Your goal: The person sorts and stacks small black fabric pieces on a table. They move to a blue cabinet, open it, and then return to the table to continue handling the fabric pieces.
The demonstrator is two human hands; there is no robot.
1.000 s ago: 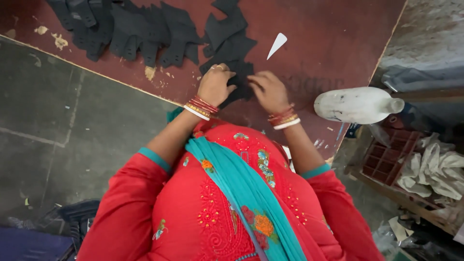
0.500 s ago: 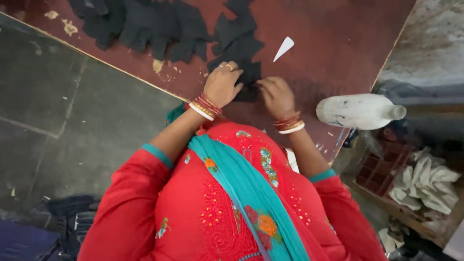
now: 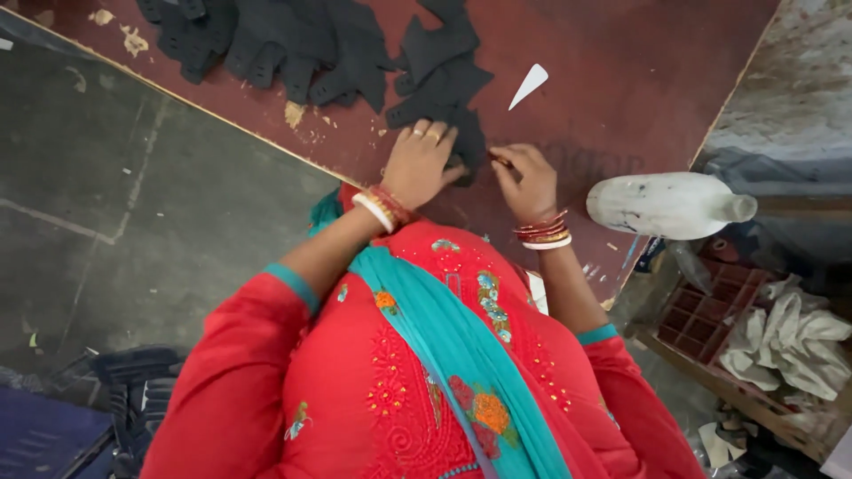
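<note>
My left hand [image 3: 422, 164] lies flat, fingers spread, pressing down a black cut piece [image 3: 466, 142] on the maroon table [image 3: 621, 80]. My right hand [image 3: 528, 182] is just right of it, fingers curled around a small thin tool [image 3: 500, 160] whose tip touches the piece's edge. Both wrists wear red and gold bangles. More black cut pieces [image 3: 439, 66] overlap just beyond the held one.
A heap of black cut pieces [image 3: 266, 40] lies at the table's far left. A small white pointed scrap [image 3: 530, 84] sits beyond my hands. A dirty white bottle [image 3: 666, 204] lies on its side at the right. A crate with pale rags [image 3: 790, 341] stands lower right.
My hands stay on the same black piece; the right hand has crept a little closer to its edge. The view has shifted slightly.
</note>
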